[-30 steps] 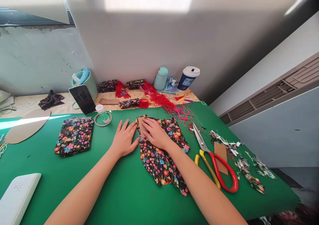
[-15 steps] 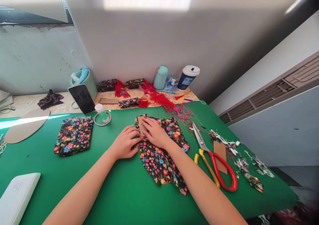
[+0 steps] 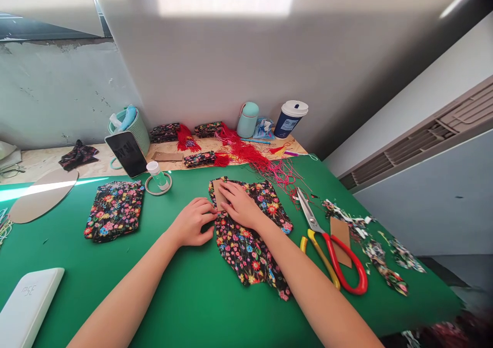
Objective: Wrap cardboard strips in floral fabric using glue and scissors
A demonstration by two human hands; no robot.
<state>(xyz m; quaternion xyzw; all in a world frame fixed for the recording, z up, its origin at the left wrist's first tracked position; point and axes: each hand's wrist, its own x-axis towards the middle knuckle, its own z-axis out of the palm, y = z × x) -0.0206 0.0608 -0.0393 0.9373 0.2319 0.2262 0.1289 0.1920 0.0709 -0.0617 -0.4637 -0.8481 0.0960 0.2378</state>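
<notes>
A black floral cloth [image 3: 252, 255] lies spread on the green work surface. On its upper left part rests a small brown cardboard rectangle [image 3: 219, 194], with a strip of cloth along its left edge. My right hand [image 3: 241, 204] lies over the cardboard, fingers stretched out and pressing it down. My left hand [image 3: 194, 222] is at the left edge of the cloth, fingertips by the cardboard's lower corner and thumb apart from the fingers. Whether those fingertips pinch the cloth edge is hard to see.
Red- and yellow-handled scissors [image 3: 331, 250] lie at right, over another cardboard piece [image 3: 341, 235], near fabric scraps [image 3: 381, 266]. Folded floral cloth [image 3: 115, 209], a capped bottle [image 3: 157, 176] and a phone [image 3: 126, 154] are left. Red threads [image 3: 250, 155] and a cup [image 3: 290, 119] stand behind.
My left hand's fingers have drawn slightly back and shifted at the cloth edge. My right hand, the cardboard and the cloth have hardly moved.
</notes>
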